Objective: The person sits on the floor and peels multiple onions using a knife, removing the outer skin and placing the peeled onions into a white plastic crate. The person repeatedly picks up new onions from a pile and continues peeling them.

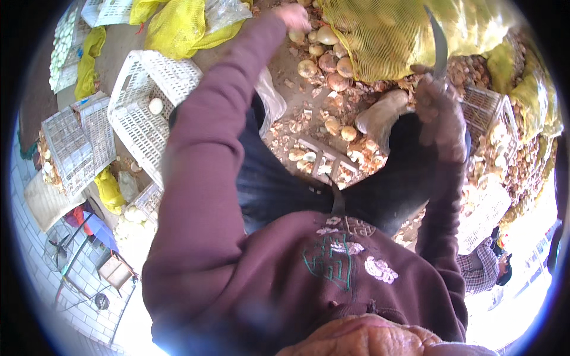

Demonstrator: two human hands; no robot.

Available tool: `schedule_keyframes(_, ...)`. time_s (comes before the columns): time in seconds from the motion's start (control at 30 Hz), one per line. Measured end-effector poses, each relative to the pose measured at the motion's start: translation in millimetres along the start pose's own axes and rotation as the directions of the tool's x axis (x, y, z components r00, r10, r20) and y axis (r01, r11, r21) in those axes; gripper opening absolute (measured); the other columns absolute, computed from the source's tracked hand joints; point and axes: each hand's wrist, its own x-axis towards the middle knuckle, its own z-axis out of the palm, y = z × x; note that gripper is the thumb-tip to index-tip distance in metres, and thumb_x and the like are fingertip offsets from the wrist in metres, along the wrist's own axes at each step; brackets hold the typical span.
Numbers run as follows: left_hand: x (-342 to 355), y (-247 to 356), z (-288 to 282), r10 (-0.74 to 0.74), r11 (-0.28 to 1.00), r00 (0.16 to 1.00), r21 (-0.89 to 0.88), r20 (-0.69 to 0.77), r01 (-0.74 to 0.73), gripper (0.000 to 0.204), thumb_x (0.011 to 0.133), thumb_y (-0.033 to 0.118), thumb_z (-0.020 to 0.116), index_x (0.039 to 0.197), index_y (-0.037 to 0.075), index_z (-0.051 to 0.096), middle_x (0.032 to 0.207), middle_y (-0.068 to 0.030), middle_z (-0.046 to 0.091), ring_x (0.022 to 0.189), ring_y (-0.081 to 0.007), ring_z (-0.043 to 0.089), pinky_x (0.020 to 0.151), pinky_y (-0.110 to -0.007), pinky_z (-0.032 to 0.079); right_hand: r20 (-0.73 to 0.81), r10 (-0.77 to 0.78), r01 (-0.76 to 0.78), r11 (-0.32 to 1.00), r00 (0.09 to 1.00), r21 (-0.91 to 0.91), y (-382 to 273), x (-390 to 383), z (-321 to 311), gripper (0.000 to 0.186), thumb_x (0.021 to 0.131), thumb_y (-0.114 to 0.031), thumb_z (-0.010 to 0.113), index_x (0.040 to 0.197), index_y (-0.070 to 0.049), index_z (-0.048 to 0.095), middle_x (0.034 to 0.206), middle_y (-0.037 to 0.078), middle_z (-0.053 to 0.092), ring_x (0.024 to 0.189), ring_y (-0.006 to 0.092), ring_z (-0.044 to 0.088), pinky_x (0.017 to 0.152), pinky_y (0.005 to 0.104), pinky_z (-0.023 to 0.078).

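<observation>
My right hand is raised over my right knee and grips a knife; its long curved blade points up and away from me. At the far side, my left hand reaches out to the edge of a pile of onions; its fingers are blurred, so I cannot make out whether it holds one. Several brown and reddish onions lie loose on the ground in front of me, with a yellow mesh sack full of onions right behind them.
Left of me stands a white plastic crate with a peeled onion inside. Dry skins litter the ground between my feet, around a small slatted frame. Another crate is at my right. A person is behind on the right.
</observation>
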Motion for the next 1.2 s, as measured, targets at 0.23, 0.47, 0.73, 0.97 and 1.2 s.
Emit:
schedule_keyframes(0.23, 145, -30, 161, -0.046, 0.997, 0.811, -0.083, -0.583, -0.003, 0.083, 0.071, 0.04, 0.073, 0.136, 0.007, 0.034, 0.137, -0.0281, 0.032, 0.115, -0.0418, 0.049, 0.09, -0.046, 0.047, -0.187, 0.214, -0.216, 0.976, 0.959, 0.008, 3, -18, 4, 0.04, 0.082, -0.025, 0.063, 0.106, 0.004, 0.051, 0.056, -0.002, 0.044, 0.038, 0.0034, 0.036, 0.035, 0.0178, 0.03)
schedule_keyframes(0.47, 161, -24, 171, -0.158, 0.987, 0.77, -0.12, -0.618, 0.106, 0.089, 0.064, 0.039, 0.08, 0.135, 0.008, 0.036, 0.128, -0.0236, 0.043, 0.119, -0.0417, 0.041, 0.092, -0.053, 0.042, -0.248, 0.22, -0.221, 0.975, 0.944, 0.022, 16, -41, -11, 0.037, 0.079, -0.021, 0.066, 0.102, 0.004, 0.054, 0.058, 0.0, 0.046, 0.04, 0.0035, 0.038, 0.036, 0.0172, 0.03)
schedule_keyframes(0.73, 54, -15, 225, -0.444, -0.178, 0.875, -0.938, -0.192, -0.297, 0.077, 0.069, 0.04, 0.072, 0.132, 0.009, 0.04, 0.115, -0.0131, 0.056, 0.097, -0.026, 0.057, 0.083, -0.046, 0.045, -0.211, 0.01, -0.004, 1.0, 0.977, 0.029, 25, -64, -21, 0.047, 0.09, -0.034, 0.055, 0.113, 0.006, 0.049, 0.059, -0.003, 0.044, 0.041, 0.0018, 0.036, 0.038, 0.0177, 0.031)
schedule_keyframes(0.97, -78, 97, 158, 0.076, -0.537, 0.879, -0.762, -0.47, -0.362, 0.074, 0.074, 0.041, 0.073, 0.129, 0.003, 0.039, 0.108, -0.015, 0.056, 0.081, -0.0266, 0.057, 0.058, -0.031, 0.046, -0.154, -0.2, 0.194, 0.979, 0.967, -0.057, 29, -95, -27, 0.04, 0.093, -0.028, 0.049, 0.115, 0.004, 0.053, 0.064, -0.003, 0.043, 0.045, 0.0033, 0.036, 0.042, 0.018, 0.03)
schedule_keyframes(1.2, -184, 202, 140, 0.077, -0.185, 0.703, -0.703, -0.707, -0.687, 0.076, 0.069, 0.029, 0.081, 0.129, 0.004, 0.041, 0.115, -0.0107, 0.056, 0.1, -0.0192, 0.057, 0.083, -0.031, 0.05, 0.004, -0.651, 0.382, 0.44, 0.759, -0.812, 27, -188, -38, 0.031, 0.079, -0.016, 0.071, 0.107, -0.006, 0.06, 0.082, 0.012, 0.063, 0.071, 0.0215, 0.064, 0.066, 0.0307, 0.05)
